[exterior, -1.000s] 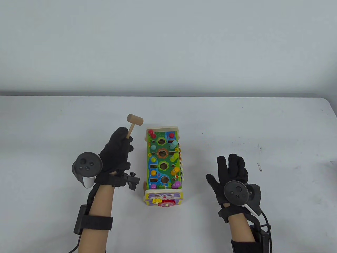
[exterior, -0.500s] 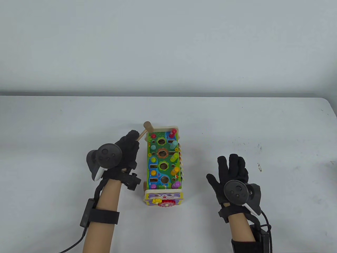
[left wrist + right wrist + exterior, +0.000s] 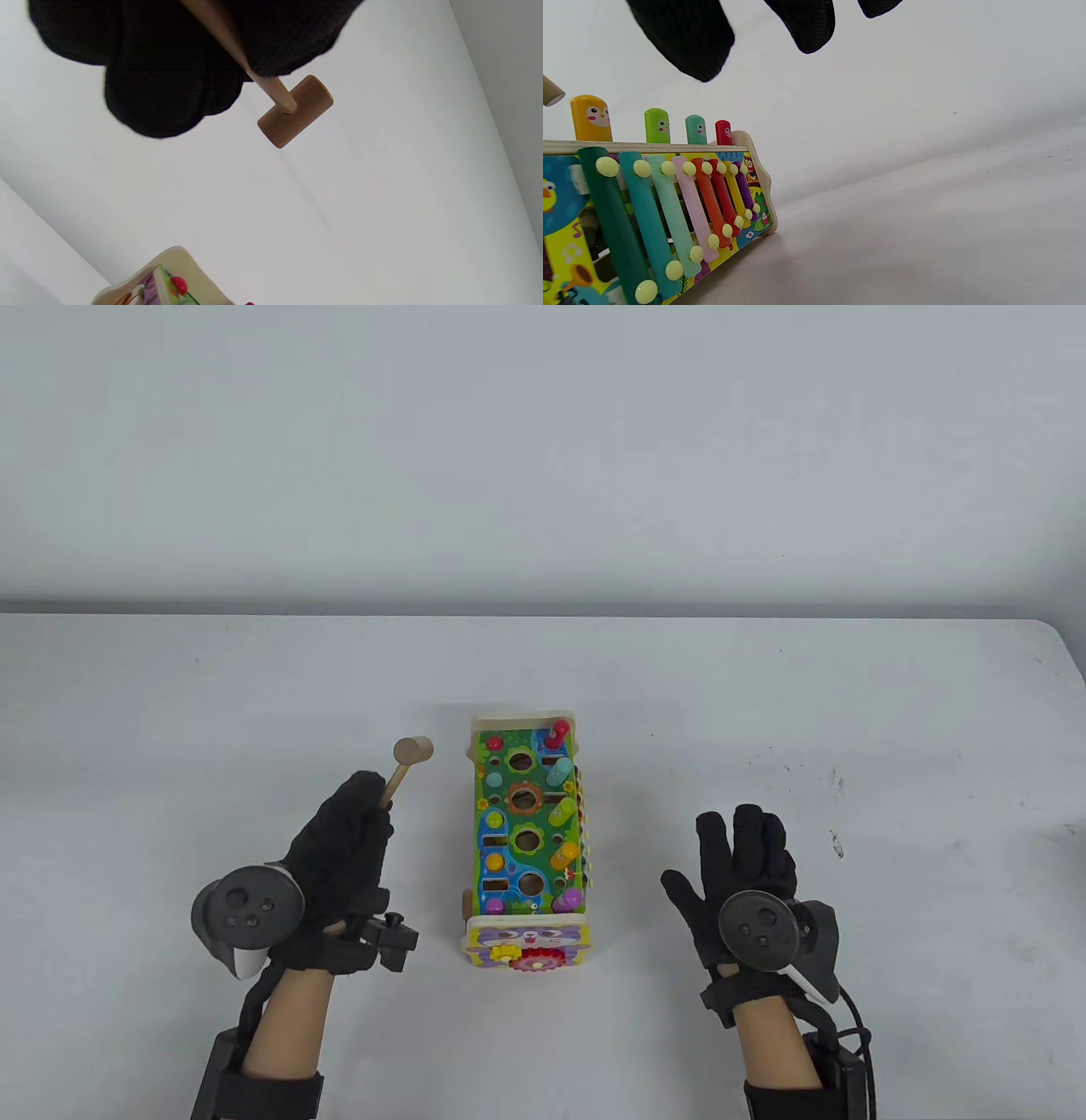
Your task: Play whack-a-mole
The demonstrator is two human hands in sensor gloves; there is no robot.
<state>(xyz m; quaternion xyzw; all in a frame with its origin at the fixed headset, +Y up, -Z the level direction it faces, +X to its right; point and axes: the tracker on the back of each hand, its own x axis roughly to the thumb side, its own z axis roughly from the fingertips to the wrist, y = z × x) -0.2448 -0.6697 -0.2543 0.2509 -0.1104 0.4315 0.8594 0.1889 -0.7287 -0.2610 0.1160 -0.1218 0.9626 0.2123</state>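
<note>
The colourful whack-a-mole toy [image 3: 526,831] stands mid-table, with raised pegs along its right row: red [image 3: 557,732], teal [image 3: 561,768], green [image 3: 561,810], orange [image 3: 564,855]. The left-row pegs sit low. My left hand [image 3: 344,848] grips the handle of a small wooden hammer [image 3: 407,759], its head raised left of the toy's far end. It also shows in the left wrist view [image 3: 295,111]. My right hand [image 3: 747,857] lies open and flat on the table, right of the toy, holding nothing. The right wrist view shows the toy's xylophone side [image 3: 683,212].
The white table [image 3: 764,712] stretches around the toy, with its far edge against a pale wall and its right corner [image 3: 1060,645] in view. Small dark specks [image 3: 836,840] mark the surface right of my right hand.
My left hand struck the toy's far left red peg with the hammer, then pulled back toward me and to the left. That peg now sits lower. My right hand has not moved.
</note>
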